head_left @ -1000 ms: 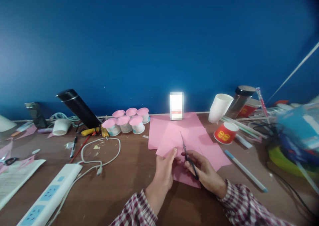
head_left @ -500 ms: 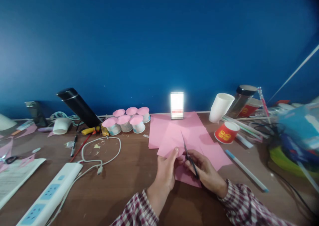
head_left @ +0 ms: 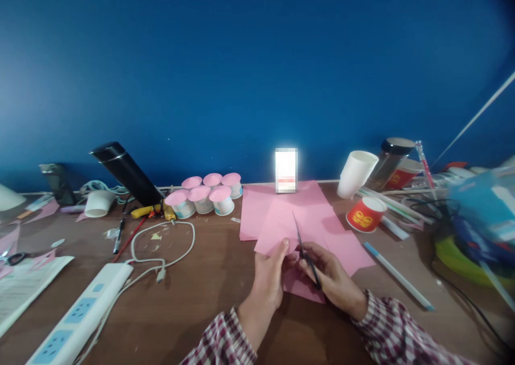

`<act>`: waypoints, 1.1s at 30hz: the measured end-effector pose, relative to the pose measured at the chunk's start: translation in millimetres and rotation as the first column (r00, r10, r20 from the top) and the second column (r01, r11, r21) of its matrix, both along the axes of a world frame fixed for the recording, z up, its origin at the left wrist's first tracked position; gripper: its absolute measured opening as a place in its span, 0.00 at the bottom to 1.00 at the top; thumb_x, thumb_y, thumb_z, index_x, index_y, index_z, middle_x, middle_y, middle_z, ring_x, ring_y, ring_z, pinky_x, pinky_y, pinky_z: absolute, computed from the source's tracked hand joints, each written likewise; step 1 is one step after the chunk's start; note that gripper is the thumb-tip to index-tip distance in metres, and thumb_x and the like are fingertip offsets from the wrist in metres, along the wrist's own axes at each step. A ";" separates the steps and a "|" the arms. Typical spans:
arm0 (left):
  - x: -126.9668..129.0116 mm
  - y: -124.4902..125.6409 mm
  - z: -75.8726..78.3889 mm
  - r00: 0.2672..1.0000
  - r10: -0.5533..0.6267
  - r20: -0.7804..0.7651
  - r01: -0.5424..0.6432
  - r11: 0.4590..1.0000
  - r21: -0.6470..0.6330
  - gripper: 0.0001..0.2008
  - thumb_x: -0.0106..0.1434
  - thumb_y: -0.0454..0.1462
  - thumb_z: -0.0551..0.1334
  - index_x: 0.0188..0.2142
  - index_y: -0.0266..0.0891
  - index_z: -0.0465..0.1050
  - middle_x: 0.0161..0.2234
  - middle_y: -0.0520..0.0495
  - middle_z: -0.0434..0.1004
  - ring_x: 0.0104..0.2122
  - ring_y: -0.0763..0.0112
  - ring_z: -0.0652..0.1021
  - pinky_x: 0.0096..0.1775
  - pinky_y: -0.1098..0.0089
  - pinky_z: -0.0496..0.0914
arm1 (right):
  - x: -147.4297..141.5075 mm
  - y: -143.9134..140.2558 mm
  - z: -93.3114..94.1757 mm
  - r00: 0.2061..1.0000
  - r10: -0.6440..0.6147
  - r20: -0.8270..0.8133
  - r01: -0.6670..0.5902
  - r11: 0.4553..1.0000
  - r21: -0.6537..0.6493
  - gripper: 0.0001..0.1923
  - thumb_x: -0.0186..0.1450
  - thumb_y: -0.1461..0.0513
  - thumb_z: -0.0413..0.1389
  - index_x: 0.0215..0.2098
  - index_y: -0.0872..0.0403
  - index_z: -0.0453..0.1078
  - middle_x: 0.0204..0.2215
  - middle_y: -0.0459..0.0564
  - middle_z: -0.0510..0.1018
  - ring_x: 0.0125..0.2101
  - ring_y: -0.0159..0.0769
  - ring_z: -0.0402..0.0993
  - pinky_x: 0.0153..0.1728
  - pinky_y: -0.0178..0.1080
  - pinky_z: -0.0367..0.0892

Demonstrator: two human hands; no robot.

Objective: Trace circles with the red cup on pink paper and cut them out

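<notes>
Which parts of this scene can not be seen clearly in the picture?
Head view only:
- Phone screen: blurred out, unreadable.
- Scissors handles: hidden inside the right hand.
- Pink paper near the cut: covered by the left hand.
- Blue things at right: smeared by the lens edge.
- Power strip: cut by the bottom edge.

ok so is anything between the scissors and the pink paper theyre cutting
Nothing visible. The right hand holds the scissors with the blades directly over the pink paper, and the left hand pinches that sheet's near edge just left of the blades. The red cup and blue pen lie off to the right.
</notes>
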State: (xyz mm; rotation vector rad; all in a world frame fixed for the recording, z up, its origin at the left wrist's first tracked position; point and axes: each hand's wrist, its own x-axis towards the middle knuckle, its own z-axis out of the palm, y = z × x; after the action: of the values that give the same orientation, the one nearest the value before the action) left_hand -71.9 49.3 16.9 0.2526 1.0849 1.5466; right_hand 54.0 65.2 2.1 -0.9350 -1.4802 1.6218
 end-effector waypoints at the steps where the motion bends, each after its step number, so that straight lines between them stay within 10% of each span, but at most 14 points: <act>1: 0.0 0.0 0.4 1.000 -0.002 -0.003 0.002 1.000 0.002 0.21 0.42 0.40 0.72 0.34 0.32 0.70 0.24 0.49 0.75 0.19 0.76 0.73 0.22 0.76 0.70 | 0.2 0.2 -0.5 1.000 0.002 0.002 -0.002 1.000 -0.006 0.22 0.58 0.53 0.59 0.46 0.54 0.63 0.27 0.46 0.72 0.24 0.29 0.66 0.20 0.29 0.63; 33: 0.2 -0.3 -3.4 1.000 0.003 -0.009 -0.003 1.000 -0.001 0.23 0.43 0.39 0.71 0.37 0.32 0.69 0.23 0.50 0.75 0.19 0.75 0.74 0.22 0.75 0.69 | 0.4 -0.2 0.7 0.999 -0.001 0.039 0.002 0.999 -0.032 0.22 0.58 0.51 0.58 0.46 0.54 0.63 0.26 0.45 0.70 0.20 0.27 0.62 0.15 0.29 0.59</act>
State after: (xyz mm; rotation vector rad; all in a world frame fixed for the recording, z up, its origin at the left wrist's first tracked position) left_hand -71.7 49.1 13.5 0.2579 1.0939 1.5485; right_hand 54.4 65.1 2.8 -0.9909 -1.4836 1.6389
